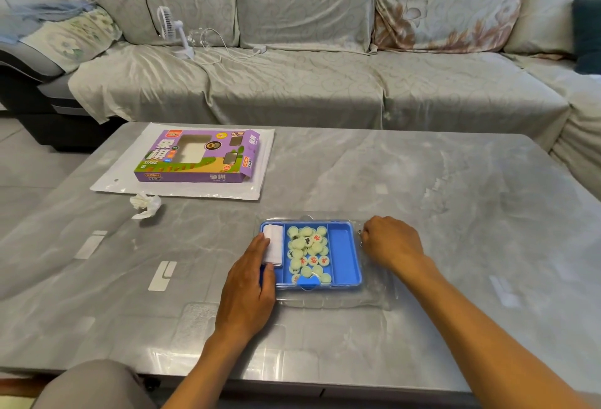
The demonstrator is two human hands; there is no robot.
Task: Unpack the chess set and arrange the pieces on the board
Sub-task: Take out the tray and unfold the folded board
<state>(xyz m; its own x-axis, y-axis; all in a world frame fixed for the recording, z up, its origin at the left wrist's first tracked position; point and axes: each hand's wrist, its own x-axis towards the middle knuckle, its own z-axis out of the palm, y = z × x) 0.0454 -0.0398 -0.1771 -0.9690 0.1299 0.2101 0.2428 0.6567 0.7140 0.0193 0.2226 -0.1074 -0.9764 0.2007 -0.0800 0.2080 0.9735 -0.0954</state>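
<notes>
Both forearms are bare from the wrist up to the edge of the picture, with no sleeve showing on either. The left hand (248, 291) wears no ring, watch or band that can be seen. The right hand (392, 241) likewise shows no watch or band at the wrist; its fingers are too curled away to tell whether they carry a ring. At the lower left, a knee (97, 386) is covered in plain grey-brown cloth, smooth, without pattern or visible seam.
</notes>
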